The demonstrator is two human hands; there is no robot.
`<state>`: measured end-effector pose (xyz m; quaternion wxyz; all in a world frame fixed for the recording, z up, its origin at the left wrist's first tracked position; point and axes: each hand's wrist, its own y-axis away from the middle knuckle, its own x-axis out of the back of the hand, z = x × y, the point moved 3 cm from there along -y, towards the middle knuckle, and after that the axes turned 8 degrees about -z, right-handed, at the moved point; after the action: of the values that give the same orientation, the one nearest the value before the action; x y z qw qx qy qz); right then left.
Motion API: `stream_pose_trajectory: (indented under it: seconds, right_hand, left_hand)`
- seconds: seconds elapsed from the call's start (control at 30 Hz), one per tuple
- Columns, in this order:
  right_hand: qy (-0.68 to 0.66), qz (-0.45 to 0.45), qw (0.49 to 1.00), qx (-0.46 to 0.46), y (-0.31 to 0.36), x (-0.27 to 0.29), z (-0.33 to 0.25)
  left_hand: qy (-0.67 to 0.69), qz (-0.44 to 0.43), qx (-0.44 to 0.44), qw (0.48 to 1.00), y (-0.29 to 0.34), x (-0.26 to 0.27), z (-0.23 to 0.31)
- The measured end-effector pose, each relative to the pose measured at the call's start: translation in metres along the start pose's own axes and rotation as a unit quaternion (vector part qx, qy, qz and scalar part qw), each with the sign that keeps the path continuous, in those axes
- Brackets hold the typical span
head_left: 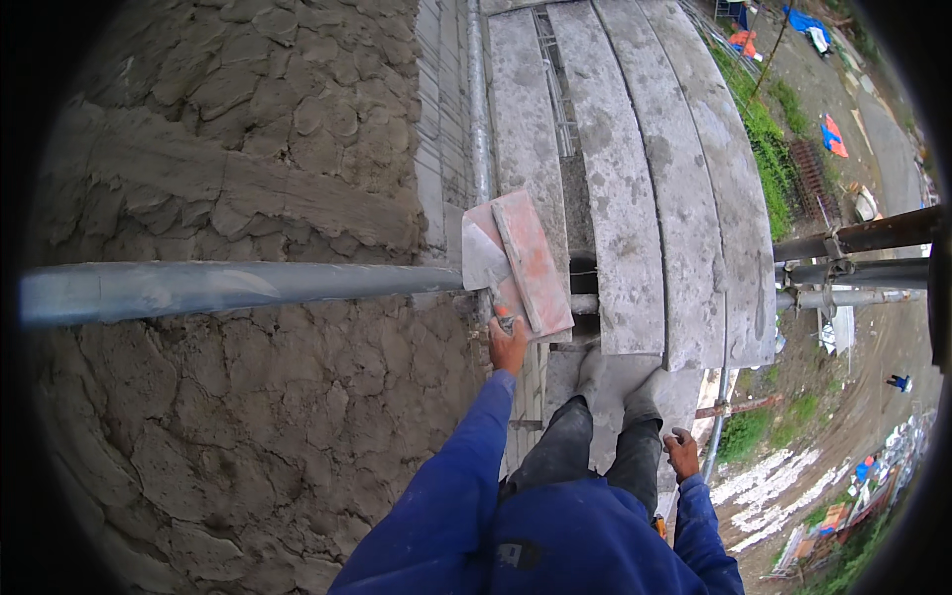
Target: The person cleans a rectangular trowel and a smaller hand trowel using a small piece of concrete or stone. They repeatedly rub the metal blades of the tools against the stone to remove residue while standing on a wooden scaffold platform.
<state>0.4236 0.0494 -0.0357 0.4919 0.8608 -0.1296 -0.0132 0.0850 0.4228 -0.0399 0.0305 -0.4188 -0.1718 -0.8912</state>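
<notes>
Stretched forward beside the wall, my left hand [508, 345] is closed on a trowel and a plastering float, held together. The trowel's pale, pointed blade [480, 256] shows at the float's left edge. The float [543, 238] is a worn pinkish board with a long bar fixed along its face; how the fingers share the two grips is partly hidden. By my right side, near an upright scaffold pole [713, 441], hangs my right hand [682, 453]. Its fingers are loosely bent and apart, and nothing shows in them.
Rough wet-looking mortar covers the wall [278, 387] at left. A grey pipe [238, 288] crosses in front of it. I stand on scaffold planks [625, 228] with a dark gap [584, 297] ahead of my feet. Beyond steel tubes [863, 273], the ground lies far below, with a person [899, 383].
</notes>
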Motion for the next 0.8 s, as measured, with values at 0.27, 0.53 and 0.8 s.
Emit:
stream_pose_trajectory:
  seconds: [0.27,0.53,0.8]
  right_hand:
    - [-0.061,0.022,0.996,-0.057,0.048,0.002,0.041]
    - [-0.122,0.084,0.988,-0.033,0.086,0.0,0.042]
    - [-0.162,0.097,0.982,-0.015,0.109,-0.018,0.038]
  left_hand:
    - [-0.036,-0.057,0.074,0.995,0.009,-0.003,0.017]
    - [-0.041,-0.084,0.038,0.995,-0.011,-0.002,0.014]
    - [-0.02,-0.132,0.065,0.989,-0.02,0.002,0.021]
